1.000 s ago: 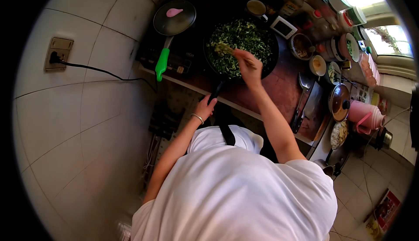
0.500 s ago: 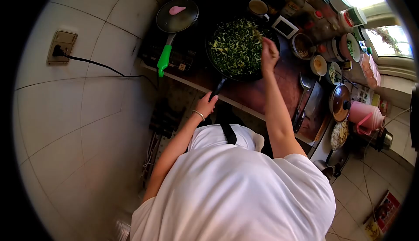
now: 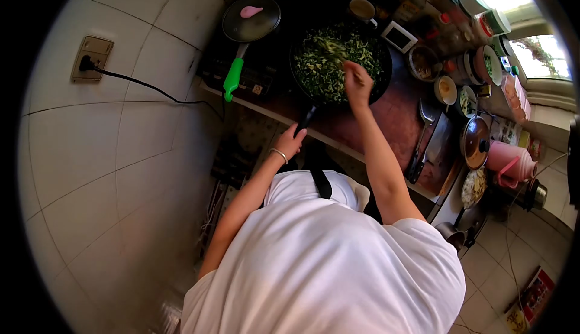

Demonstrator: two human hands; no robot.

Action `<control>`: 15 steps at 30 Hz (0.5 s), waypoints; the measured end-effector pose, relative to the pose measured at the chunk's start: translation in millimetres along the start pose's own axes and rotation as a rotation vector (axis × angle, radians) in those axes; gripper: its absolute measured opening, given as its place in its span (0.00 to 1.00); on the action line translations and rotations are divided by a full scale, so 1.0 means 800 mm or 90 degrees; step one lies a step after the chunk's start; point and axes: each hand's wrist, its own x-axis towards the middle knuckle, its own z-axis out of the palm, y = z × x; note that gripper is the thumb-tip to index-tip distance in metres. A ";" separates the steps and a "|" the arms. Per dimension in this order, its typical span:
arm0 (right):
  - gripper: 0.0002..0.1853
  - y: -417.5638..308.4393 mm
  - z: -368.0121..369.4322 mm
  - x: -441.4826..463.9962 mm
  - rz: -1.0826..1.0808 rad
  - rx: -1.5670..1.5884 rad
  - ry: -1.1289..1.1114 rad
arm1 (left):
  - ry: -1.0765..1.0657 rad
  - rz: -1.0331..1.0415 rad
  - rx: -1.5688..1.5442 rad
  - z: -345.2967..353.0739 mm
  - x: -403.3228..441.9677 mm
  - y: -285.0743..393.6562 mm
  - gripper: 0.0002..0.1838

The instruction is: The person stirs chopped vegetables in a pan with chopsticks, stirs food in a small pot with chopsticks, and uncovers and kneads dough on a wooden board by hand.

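A dark frying pan (image 3: 388,71) full of chopped green leaves with pale yellow bits (image 3: 338,56) stands on the stove. My left hand (image 3: 292,142) is closed round the pan's black handle (image 3: 306,120). Over the pan's right side, my right hand (image 3: 359,85) is closed on what look like thin chopsticks, blurred by motion, their tips among the greens. Left of the pan sits a smaller lidded pan (image 3: 251,22) with a green handle (image 3: 232,80) and a pink spoon-shaped piece on its lid.
A small white-framed display (image 3: 399,36), bowls (image 3: 446,90) and bottles crowd the right side. Spatulas (image 3: 425,129) lie on the brown counter (image 3: 396,104). Farther right are a glass lid (image 3: 475,142) and a pink thermos (image 3: 510,162). A black cord runs from the wall socket (image 3: 92,59).
My right hand has moved left and slightly down over the pan, and the greens have shifted. My left hand stays on the handle. The whole view has shifted slightly.
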 end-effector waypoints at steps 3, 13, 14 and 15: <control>0.07 -0.041 -0.028 0.008 0.077 -0.061 -0.006 | 0.008 0.004 0.000 0.002 0.003 -0.005 0.23; 0.09 -0.103 0.046 -0.056 -0.030 -0.052 -0.120 | 0.014 -0.010 0.022 0.002 0.004 -0.004 0.24; 0.08 -0.092 0.039 -0.064 -0.041 -0.080 -0.122 | 0.013 -0.009 0.022 0.002 0.002 -0.004 0.24; 0.08 -0.077 0.026 -0.068 -0.031 -0.078 -0.099 | 0.011 0.010 0.017 0.001 0.001 -0.002 0.24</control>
